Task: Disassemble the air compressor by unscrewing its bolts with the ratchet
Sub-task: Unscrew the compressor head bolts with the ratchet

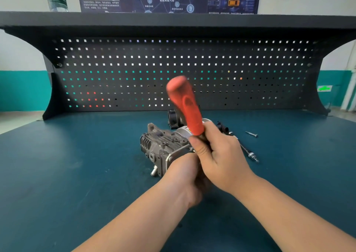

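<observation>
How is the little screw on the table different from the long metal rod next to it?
The screw is short, while the rod is much longer. The screw lies farther back on the table, apart from everything; the rod lies nearer, its far end hidden behind the right hand. The rod has a thicker ringed tip; the screw has a small head. Both are grey metal, lying flat and untouched.

A red-orange plastic ratchet handle (185, 105), a grey cast-metal air compressor (161, 147), a dark teal bench mat (77, 165) and a black square-holed pegboard (173, 63).
</observation>
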